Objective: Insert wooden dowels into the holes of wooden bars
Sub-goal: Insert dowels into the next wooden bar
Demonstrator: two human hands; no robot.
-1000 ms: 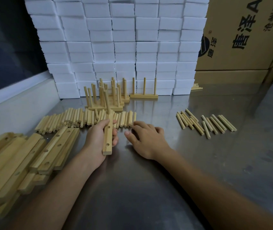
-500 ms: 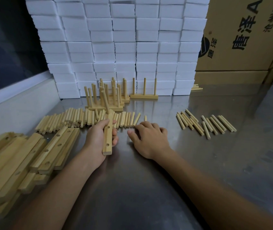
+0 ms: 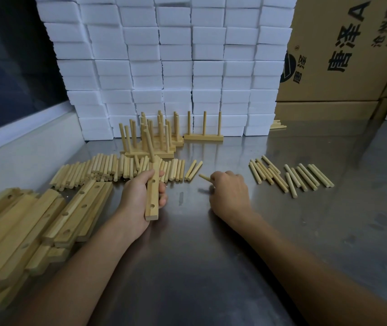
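We've got the wooden bar (image 3: 152, 196) gripped in our left hand (image 3: 138, 198), one dowel already standing in its far hole. Right hand (image 3: 229, 194) pinches a loose dowel (image 3: 204, 177) just above the steel table (image 3: 187, 255). Pale, smooth, light and stiff, so we'd hold it mid-length.

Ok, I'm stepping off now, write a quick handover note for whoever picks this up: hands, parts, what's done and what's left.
Left hand grips a bar with one dowel standing in its far hole; two holes show empty.
Right hand pinches a loose dowel just off the table.
Loose dowels: long row behind the left hand, smaller group to the right.
Empty bars are piled at left.
Finished bars stand at the back by the white blocks.
Left: fill this bar, then the pile.
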